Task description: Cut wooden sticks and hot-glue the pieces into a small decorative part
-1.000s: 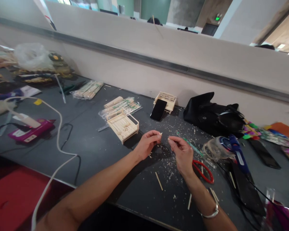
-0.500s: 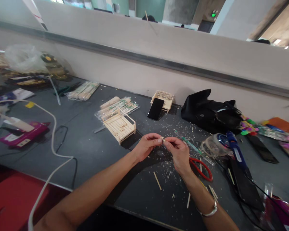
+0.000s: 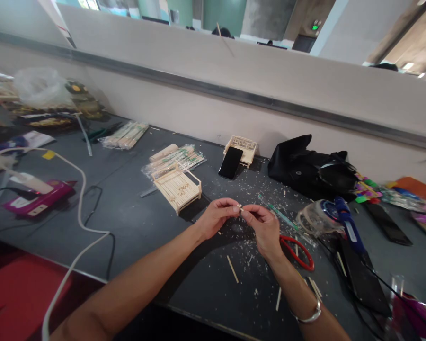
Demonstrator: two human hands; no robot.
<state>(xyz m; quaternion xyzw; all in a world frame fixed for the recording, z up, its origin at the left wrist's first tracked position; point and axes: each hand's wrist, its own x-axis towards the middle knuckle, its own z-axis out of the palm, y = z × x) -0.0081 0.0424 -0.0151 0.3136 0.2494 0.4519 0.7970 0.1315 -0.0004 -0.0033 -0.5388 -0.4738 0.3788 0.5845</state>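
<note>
Both hands, left hand (image 3: 215, 219) and right hand (image 3: 264, 226), are pinching one tiny wood piece (image 3: 239, 207) with closed fingers; scissors (image 3: 297, 251) are lying at 4 o'clock on the bench (image 3: 135, 222).

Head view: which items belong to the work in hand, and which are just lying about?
In hand: left hand, right hand, small wooden stick piece.

Lying about: wooden model bed, phone, black bag, red-handled scissors, blue glue gun.

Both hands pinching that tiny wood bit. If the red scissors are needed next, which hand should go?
Right, probably. The right hand sits just beside the red scissors on the table, while the left hand is farther off, with the right hand between. The left could keep pinching the small wood piece.
</note>
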